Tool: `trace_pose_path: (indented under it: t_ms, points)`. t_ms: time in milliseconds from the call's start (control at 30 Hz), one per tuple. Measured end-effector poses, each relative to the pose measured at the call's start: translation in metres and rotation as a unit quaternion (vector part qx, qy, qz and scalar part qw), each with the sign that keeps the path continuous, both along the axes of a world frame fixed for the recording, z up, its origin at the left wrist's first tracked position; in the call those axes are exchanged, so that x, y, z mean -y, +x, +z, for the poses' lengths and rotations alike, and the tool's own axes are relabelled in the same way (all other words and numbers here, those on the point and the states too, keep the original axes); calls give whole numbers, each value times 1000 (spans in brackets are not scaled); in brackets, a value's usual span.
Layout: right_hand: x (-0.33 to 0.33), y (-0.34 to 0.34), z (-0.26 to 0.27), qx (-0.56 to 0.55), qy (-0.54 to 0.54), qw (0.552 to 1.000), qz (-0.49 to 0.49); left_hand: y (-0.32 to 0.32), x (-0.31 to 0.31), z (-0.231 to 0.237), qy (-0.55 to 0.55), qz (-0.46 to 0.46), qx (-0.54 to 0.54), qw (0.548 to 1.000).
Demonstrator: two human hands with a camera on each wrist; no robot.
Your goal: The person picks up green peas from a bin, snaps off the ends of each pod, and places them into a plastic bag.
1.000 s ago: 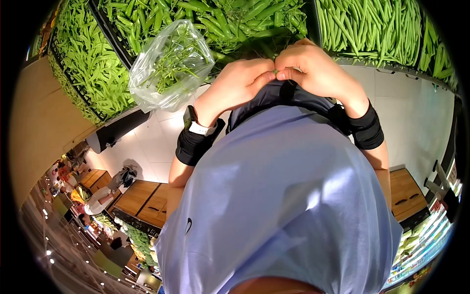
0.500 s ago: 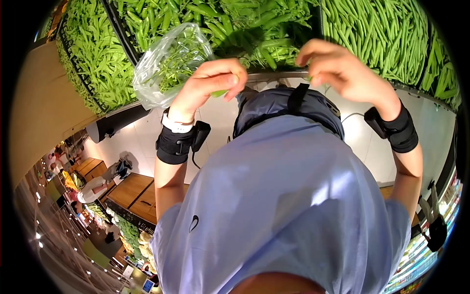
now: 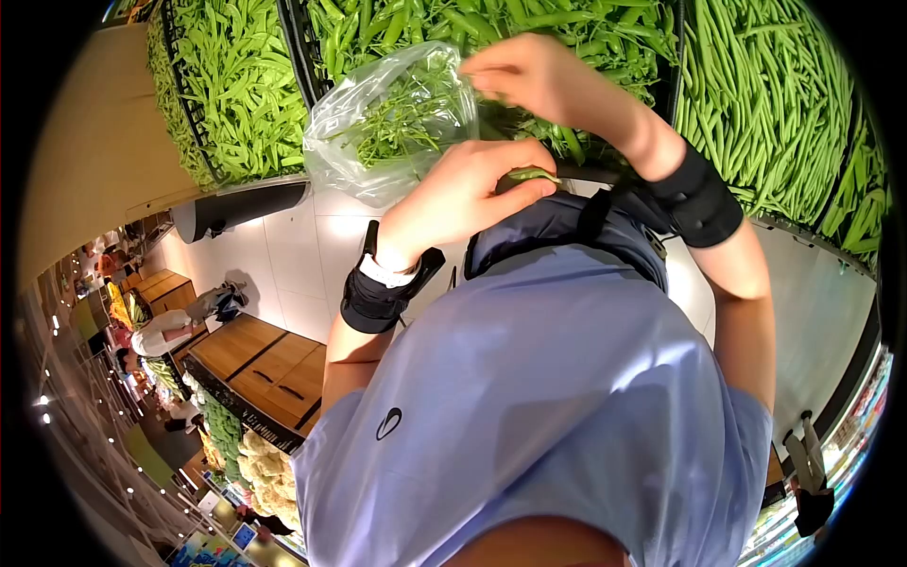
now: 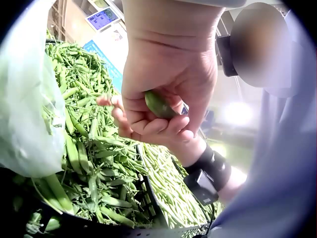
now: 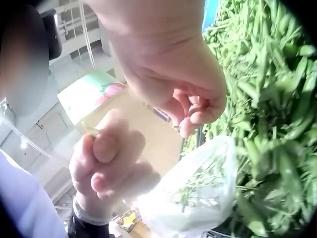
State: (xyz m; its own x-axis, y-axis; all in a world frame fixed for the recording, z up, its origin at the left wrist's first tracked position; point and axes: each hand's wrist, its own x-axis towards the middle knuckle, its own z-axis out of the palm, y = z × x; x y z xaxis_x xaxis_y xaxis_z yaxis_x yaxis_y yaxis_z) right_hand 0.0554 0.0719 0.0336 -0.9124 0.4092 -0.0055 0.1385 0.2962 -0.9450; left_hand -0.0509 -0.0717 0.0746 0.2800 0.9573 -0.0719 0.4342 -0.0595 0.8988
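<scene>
A green pea pod (image 4: pixel 159 105) lies within the curled fingers of my left hand (image 3: pixel 458 198), which holds it in front of the waist. In the head view, its tip shows between thumb and fingers. My right hand (image 3: pixel 553 85) is higher, beside the open side of a clear plastic bag (image 3: pixel 331 156). Its thumb and fingertips pinch together, and a tiny dark bit (image 5: pixel 177 130) shows at them in the right wrist view. Inside the bag lie thin green stems and tendrils (image 3: pixel 392 123). The bag rests at the front of the pea pod bin (image 3: pixel 605 47).
Black dividers (image 3: pixel 298 47) separate the pea pods from flat green pods (image 3: pixel 236 94) at left and green beans (image 3: pixel 756 104) at right. A dark rail edges the display. Wooden cabinets (image 3: pixel 265 369) and another shopper (image 3: pixel 165 331) are behind at left.
Both hands were together at the waist, then parted. The right hand has since crossed left to the bag. The left hand has moved back toward the middle with the pod.
</scene>
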Motion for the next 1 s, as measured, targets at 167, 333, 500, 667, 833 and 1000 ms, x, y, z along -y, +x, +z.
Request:
trace_pose_path:
  t_ms: [167, 333, 500, 667, 833, 1000]
  points:
    - [-20, -13, 20, -186, -66, 975, -99, -16, 0, -13, -33, 48, -16, 998]
    - [-44, 76, -4, -66, 37, 932, -353, -30, -3, -44, -12, 161, -6, 987]
    - [-4, 79, -34, 11, 126, 936, -330, -27, -21, -53, -54, 225, 12, 973]
    - [-2, 54, -42, 87, 230, 911, -330, -15, -32, -67, -64, 241, 45, 967]
    - [-6, 54, -38, 83, 249, 901, -346, -6, -30, -64, -82, 244, 25, 966]
    - [9, 85, 5, 73, 124, 936, -321, 5, -38, -44, 141, 258, -5, 956]
